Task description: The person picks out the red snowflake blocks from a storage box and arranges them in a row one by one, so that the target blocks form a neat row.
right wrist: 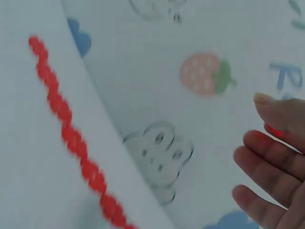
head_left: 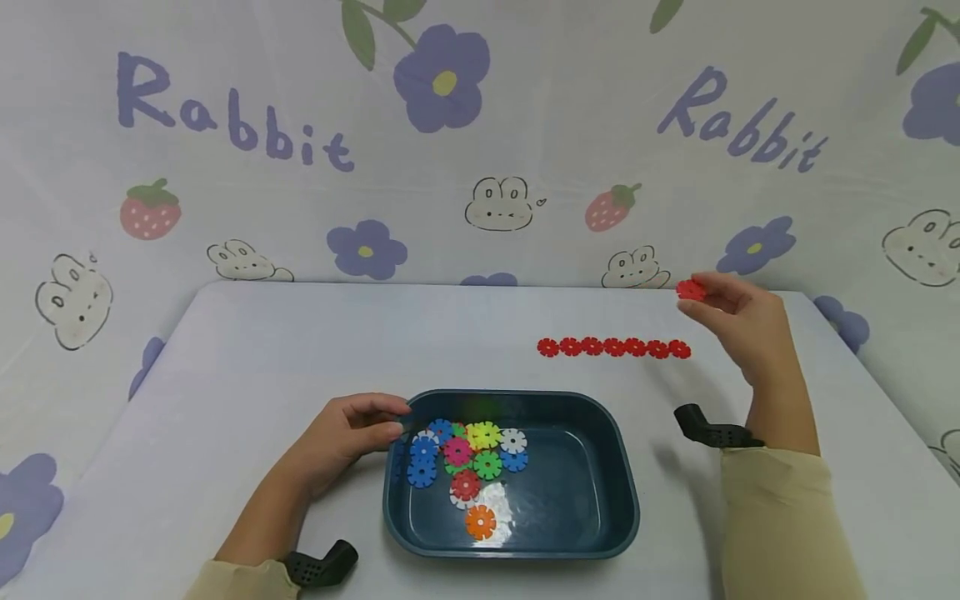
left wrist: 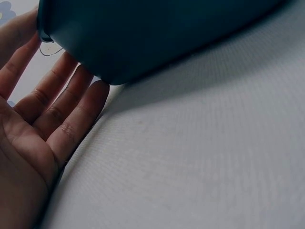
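Between thumb and fingers my right hand (head_left: 742,325) pinches a red notched plastic disc (head_left: 690,290), lifted above the far right of the table. In the right wrist view only a sliver of red shows among the fingers. Below it on the white table lies a straight row of several red discs (head_left: 592,347). My left hand (head_left: 348,433) rests against the left far corner of a dark teal tray (head_left: 558,550). In the left wrist view its loosely extended fingers (left wrist: 71,126) touch the tray's outer wall. Several multicoloured discs (head_left: 487,464) lie in the tray's left part.
An orange disc (head_left: 481,522) sits near the tray's front wall. Behind the white table (head_left: 360,333) hangs a cloth (head_left: 555,108) printed with rabbits, flowers and strawberries. Each wrist wears a black camera strap (head_left: 712,429).
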Tool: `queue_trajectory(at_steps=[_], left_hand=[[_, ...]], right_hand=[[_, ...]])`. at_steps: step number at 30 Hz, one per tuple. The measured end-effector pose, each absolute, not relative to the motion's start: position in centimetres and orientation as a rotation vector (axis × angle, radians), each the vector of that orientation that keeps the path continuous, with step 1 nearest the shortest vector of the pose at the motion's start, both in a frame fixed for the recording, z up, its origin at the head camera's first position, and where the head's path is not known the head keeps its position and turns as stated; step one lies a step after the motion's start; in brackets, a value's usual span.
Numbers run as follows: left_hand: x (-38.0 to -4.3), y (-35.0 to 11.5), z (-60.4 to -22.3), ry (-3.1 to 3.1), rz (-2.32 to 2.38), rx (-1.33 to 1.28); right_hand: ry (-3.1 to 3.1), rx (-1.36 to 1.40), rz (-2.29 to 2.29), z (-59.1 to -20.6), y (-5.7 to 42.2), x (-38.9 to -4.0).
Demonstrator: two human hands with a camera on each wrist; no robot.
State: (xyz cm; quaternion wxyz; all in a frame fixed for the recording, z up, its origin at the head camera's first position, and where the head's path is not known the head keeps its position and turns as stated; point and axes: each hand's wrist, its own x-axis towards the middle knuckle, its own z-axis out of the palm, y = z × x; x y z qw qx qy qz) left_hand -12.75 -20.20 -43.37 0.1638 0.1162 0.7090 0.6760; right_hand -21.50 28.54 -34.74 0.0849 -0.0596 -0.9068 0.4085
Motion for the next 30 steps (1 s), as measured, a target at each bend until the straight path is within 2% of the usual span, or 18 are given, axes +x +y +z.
queue_trajectory(at_steps=[5,9,19,30], left_hand=[[-12.6,-20.2,-43.3,2.026,1.932,0.323],[-12.6,-20.2,-43.4,2.029,1.932,0.324],[-12.6,-20.1,-43.4,2.038,1.928,0.319],[-12.6,-20.1,-43.3,2.035,1.93,0.339]], right_hand=[[-2.696,-0.478,1.301,-37.8,31.1,-22.4],[-2.771,-0.593,1.284,-40.1,32.6,-23.0],[-2.921,-0.658,1.218,-42.7,33.6,-23.4],[-2.928,-0.583,1.213,-43.1,33.7,-23.2]])
